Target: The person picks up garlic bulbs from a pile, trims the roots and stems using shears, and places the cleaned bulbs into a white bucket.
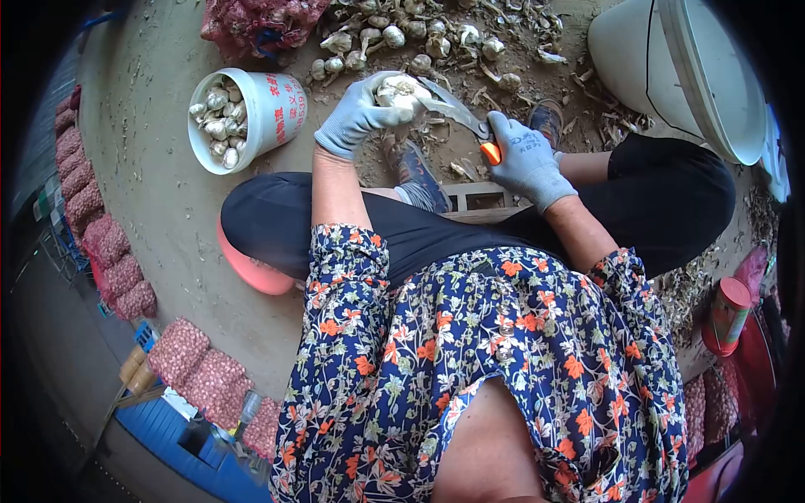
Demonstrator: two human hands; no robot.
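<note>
From my end, both hands are gloved in grey and busy. The left hand (356, 117) is closed round a garlic bulb (401, 94), held up just to the right of the white bucket (272, 105). The right hand (521, 159), further right of the bucket, is clamped on the orange-tipped handles of a pair of shears (457, 111). The blades reach from that hand up to the bulb and touch it. I can't tell how far the blades are parted. The two hands are apart, joined only by the shears.

The bucket lies tipped on its side on the dirt floor (159, 193), its mouth turned away from the hands and full of trimmed garlic. Above and to the right of the bucket, a loose pile of garlic (419, 38) with stalks and roots is spread over the floor. Well to the left of the bucket, red mesh sacks (101, 243) of garlic lie in a row. A blue shoe (419, 172) shows below the bulb, right of the bucket.
</note>
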